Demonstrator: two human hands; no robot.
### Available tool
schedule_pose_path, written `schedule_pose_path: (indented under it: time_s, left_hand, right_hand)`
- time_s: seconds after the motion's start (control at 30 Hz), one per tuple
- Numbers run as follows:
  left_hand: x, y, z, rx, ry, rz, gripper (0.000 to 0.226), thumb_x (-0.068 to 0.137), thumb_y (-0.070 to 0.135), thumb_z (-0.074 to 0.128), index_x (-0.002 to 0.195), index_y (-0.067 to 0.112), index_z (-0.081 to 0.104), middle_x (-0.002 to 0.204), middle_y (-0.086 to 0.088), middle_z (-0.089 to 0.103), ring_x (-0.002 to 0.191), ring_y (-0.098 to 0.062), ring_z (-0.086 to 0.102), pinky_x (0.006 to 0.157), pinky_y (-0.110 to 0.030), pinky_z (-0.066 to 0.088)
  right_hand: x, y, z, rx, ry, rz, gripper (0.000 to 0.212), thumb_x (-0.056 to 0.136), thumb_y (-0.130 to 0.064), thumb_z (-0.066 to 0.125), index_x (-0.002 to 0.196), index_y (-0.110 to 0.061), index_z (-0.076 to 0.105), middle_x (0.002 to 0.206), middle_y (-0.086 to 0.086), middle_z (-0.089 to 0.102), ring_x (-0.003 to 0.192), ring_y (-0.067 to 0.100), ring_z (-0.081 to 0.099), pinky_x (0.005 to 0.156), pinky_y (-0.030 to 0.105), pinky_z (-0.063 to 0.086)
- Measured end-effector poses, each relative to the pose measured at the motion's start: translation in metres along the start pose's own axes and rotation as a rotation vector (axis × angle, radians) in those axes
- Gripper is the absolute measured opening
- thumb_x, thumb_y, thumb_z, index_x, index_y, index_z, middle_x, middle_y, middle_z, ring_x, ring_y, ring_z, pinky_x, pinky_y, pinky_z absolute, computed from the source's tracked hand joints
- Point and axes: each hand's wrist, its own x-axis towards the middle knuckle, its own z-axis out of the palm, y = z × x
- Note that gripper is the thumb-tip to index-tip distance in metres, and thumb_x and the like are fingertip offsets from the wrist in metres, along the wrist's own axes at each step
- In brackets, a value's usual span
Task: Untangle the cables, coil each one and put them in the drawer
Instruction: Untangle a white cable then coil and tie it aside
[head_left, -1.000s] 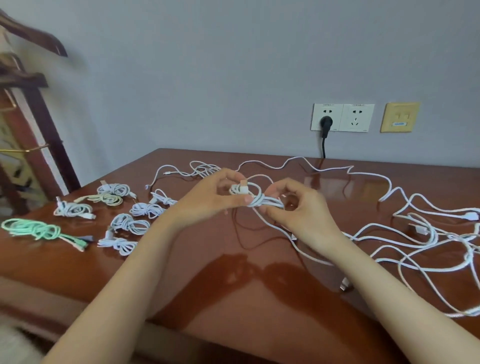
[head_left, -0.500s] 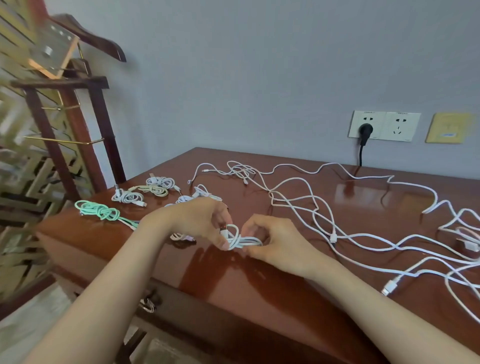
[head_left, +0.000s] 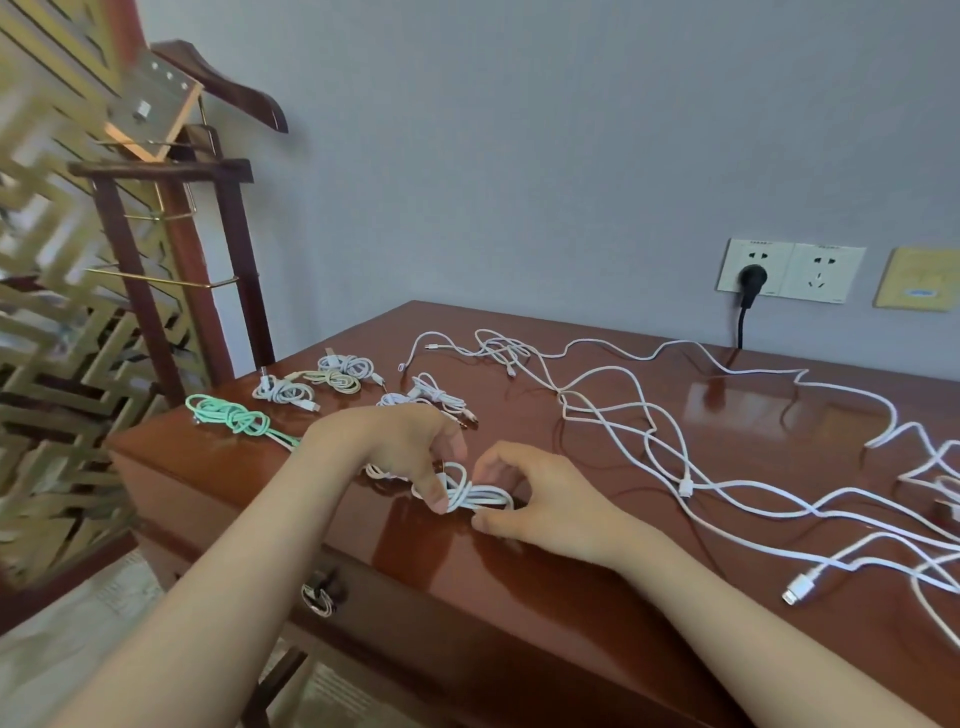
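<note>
Near the front edge of the glossy wooden table (head_left: 545, 613), holding a coiled white cable (head_left: 480, 496) from both sides: left hand (head_left: 395, 441) gripping its left loops with curled thumb and fingers, right hand (head_left: 545, 501) pinching its right end. Low at the tabletop, contact with the wood unclear. Behind and left, a mint-green coiled cable (head_left: 234, 418) and pale coiled bundles (head_left: 283, 392). Across the right half, a loose tangle of white cables (head_left: 685, 487). Under the edge, a drawer (head_left: 395, 618) with ring pull (head_left: 318, 597). On the wall, black plug (head_left: 750, 275) in white socket (head_left: 769, 257).
</note>
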Motion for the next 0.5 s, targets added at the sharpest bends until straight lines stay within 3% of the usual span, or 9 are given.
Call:
schedule_pose_path:
  time_s: [0.17,0.3,0.4,0.5]
  left_hand:
    - [0.000,0.013,-0.002,0.005,-0.074,0.040,0.060,0.069,0.025,0.082,0.120,0.029,0.051,0.126,0.008,0.052,0.112,-0.015,0.054,0.097,-0.034,0.046]
    - [0.007,0.031,-0.007,-0.018,-0.054,0.115,0.052,0.074,0.021,0.078,0.119,0.027,0.054,0.125,0.006,0.052,0.111,-0.018,0.056,0.092,-0.034,0.048]
    - [0.013,0.050,-0.002,0.001,-0.051,0.164,0.047,0.073,0.018,0.079,0.113,0.028,0.057,0.117,0.007,0.055,0.103,-0.015,0.056,0.074,-0.023,0.044]
    - [0.014,0.072,-0.015,-0.013,-0.053,0.202,0.045,0.072,0.020,0.079,0.112,0.028,0.059,0.110,0.009,0.056,0.105,-0.015,0.055,0.079,-0.025,0.042]
  right_hand:
    - [-0.004,0.004,-0.016,0.015,0.044,0.024,0.031,0.070,-0.021,0.079,0.086,-0.035,0.055,0.097,-0.006,0.060,0.083,0.007,0.054,0.071,0.010,0.040]
    - [-0.009,0.009,-0.034,-0.006,0.103,0.069,0.026,0.076,-0.012,0.072,0.079,-0.034,0.058,0.087,-0.007,0.060,0.073,0.006,0.052,0.068,0.015,0.043]
    - [-0.016,0.013,-0.051,-0.248,0.185,0.148,0.020,0.079,-0.012,0.061,0.075,-0.031,0.057,0.071,-0.014,0.056,0.067,0.006,0.052,0.069,0.026,0.046]
    - [-0.029,0.011,-0.072,-0.465,0.198,0.206,0.017,0.080,-0.015,0.056,0.081,-0.031,0.057,0.071,-0.016,0.050,0.079,0.009,0.049,0.070,0.024,0.039]
